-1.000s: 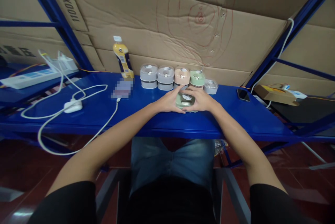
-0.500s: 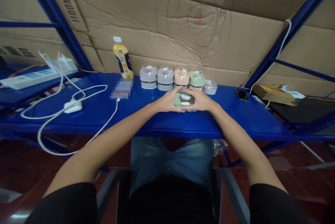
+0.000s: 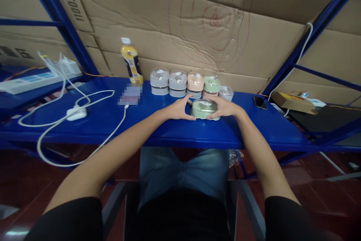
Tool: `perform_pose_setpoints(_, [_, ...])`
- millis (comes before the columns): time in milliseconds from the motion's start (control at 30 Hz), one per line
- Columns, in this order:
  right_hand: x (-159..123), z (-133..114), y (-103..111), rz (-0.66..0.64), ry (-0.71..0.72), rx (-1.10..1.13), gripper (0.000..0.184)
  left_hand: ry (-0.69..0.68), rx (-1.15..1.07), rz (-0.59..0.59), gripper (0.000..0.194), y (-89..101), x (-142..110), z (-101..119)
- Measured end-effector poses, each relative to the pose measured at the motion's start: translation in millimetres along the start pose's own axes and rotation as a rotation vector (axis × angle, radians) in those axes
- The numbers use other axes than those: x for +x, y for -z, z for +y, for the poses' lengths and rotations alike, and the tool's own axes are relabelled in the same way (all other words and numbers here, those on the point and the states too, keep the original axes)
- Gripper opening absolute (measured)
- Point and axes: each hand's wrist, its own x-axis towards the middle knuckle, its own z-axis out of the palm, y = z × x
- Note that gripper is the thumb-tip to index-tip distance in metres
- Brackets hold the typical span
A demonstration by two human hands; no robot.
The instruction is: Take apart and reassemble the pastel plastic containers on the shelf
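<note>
Gripping the green box [image 3: 200, 111] from its right side, the right hand [image 3: 224, 107] has its thumb at the front and its fingers curled around the back. The left hand [image 3: 178, 108] is at the left side of the green box, spread in a C shape with thumb and fingers apart; a gap shows between its palm and the box, and I cannot tell whether its fingertips touch. The green box sits near the front edge of the blue table [image 3: 175, 132], under a clear cover with a label. A pale green edge shows below the right thumb; I cannot tell if it belongs to the same box.

Behind the green box, 5 places are filled in a row. Going from left to right, they hold 2 gray boxes [image 3: 160, 82], a peach box [image 3: 195, 84], a light green box [image 3: 211, 83] above a peach layer, and a lower gray container [image 3: 226, 92], partly hidden by the right hand.

Well to the left of the green box stand a yellow bottle [image 3: 131, 62] and, in front of it, a blurred-out flat thing [image 3: 130, 94] with a white cable [image 3: 123, 120]. Farther left lies a white plug [image 3: 76, 113]. Well to the right of the green box lies a dark phone [image 3: 260, 102], with an open carton [image 3: 295, 103] beyond it.
</note>
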Motion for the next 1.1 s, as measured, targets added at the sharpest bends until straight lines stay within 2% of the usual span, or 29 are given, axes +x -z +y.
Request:
perform_pose_setpoints(100, [-21,9,25,-0.020,-0.110,0.047,0.101,0.025,0.009,-0.016,0.118,3.7,-2,5])
perform_pose_setpoints(167, [-32,18,40,0.042,-0.157,0.094,0.096,0.042,0.020,-0.014,0.111,5.0,-2,7])
perform_pose_setpoints(233, [-40,31,52,0.215,-0.191,0.109,0.094,0.053,0.022,-0.018,0.107,5.4,-2,8])
perform_pose_setpoints(300, [-43,45,60,0.483,-0.272,0.040,0.094,0.058,0.017,-0.020,0.107,5.6,-1,8])
perform_pose_setpoints(367, [-44,59,63,0.746,-0.436,-0.083,0.093,0.060,0.017,-0.025,0.105,6.0,-1,7])
perform_pose_setpoints(433, [-45,70,62,0.893,-0.671,-0.175,0.092,0.057,0.022,-0.029,0.101,6.8,-1,6])
perform_pose_setpoints(467, [-45,75,60,0.914,-0.799,-0.197,0.092,0.054,0.024,-0.030,0.099,7.3,-1,6])
perform_pose_setpoints(533, [-44,81,53,0.877,-1.028,-0.206,0.092,0.048,0.028,-0.032,0.096,8.1,-1,6])
perform_pose_setpoints(633, [-37,87,39,0.804,-1.214,-0.234,0.094,0.049,0.039,-0.039,0.095,8.6,-1,6])
perform_pose_setpoints(767, [-25,92,28,0.826,-1.245,-0.267,0.105,0.054,0.045,-0.047,0.093,8.3,0,5])
perform_pose_setpoints(933, [-26,94,38,0.794,-1.243,-0.216,0.133,0.049,0.046,-0.034,0.093,7.8,0,3])
perform_pose_setpoints(1000, [-30,95,43,0.778,-1.225,-0.205,0.132,0.036,0.049,-0.032,0.092,7.5,1,3])
perform_pose_setpoints(1100, [-34,95,45,0.767,-1.178,-0.192,0.116,0.022,0.047,-0.030,0.088,7.5,1,1])
